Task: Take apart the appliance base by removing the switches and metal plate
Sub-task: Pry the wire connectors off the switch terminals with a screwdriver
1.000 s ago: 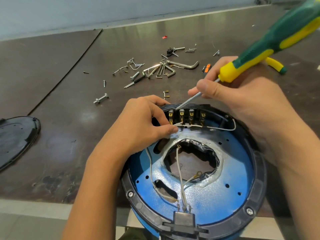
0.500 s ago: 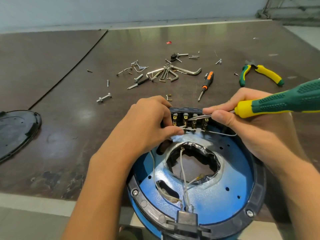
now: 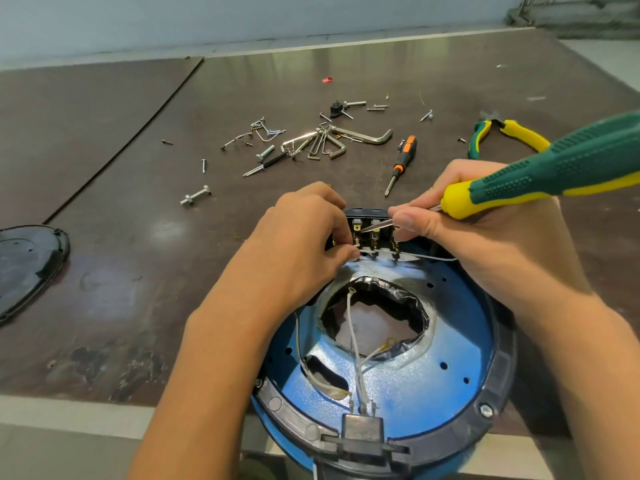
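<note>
The round blue appliance base (image 3: 446,386) with a black rim lies open side up at the table's near edge. A black switch block (image 3: 375,233) with brass terminals sits at its far rim, white wires running from it. My left hand (image 3: 304,244) grips the block's left end, thumb pressed by the terminals. My right hand (image 3: 485,237) holds a green and yellow screwdriver (image 3: 540,171), its metal tip lying across the terminals. A ragged hole gapes in the middle of the base.
Loose screws, bolts and hex keys (image 3: 332,143) lie scattered behind the base. A small orange screwdriver (image 3: 401,161) and green-yellow pliers (image 3: 502,133) lie further right. A black cover plate (image 3: 27,265) rests at the left edge.
The right hand swung the screwdriver from steep and upright to nearly level, tip now across the terminals. My left hand stayed on the switch block.
</note>
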